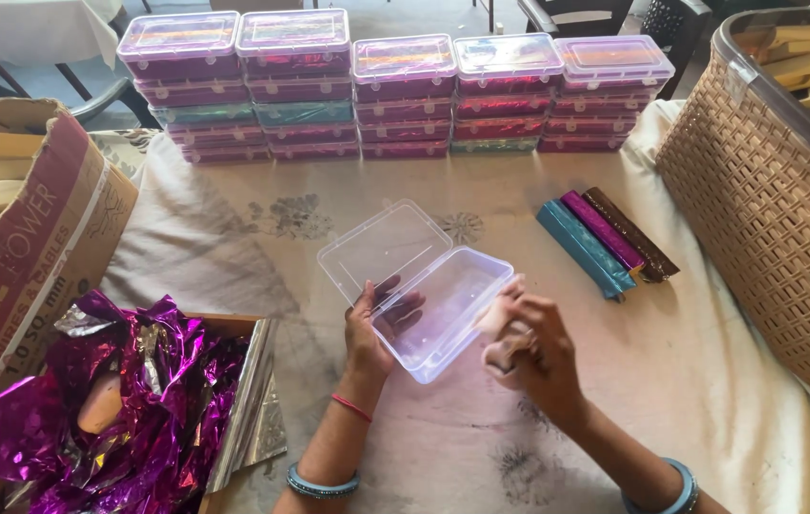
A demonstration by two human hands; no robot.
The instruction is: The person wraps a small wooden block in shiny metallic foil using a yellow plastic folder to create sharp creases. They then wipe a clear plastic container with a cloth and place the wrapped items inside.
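Basically, the clear rectangular plastic box with its hinged lid open (424, 290) sits mid-table on the cream printed cloth (262, 238), tilted. The left hand (371, 333) is closed on the box's near-left edge, fingers reaching inside. The right hand (529, 347) is closed on a small pale cloth wad (500, 338) pressed at the box's right rim. To do the step well, I'd judge: keep the left grip steady and the box tilted so the wad reaches the corners.

Around, big to small: woven tan plastic basket of wooden blocks (767, 200) at right, brown cardboard carton of wooden blocks (33, 247) at left, stacked lidded boxes filled with coloured foil (395, 90) behind, crumpled magenta foil sheets (129, 409) near left, three foil-wrapped bars in teal, purple and brown (605, 238) just right of the box. Nothing blocks the hands; the bars are the nearest thing.
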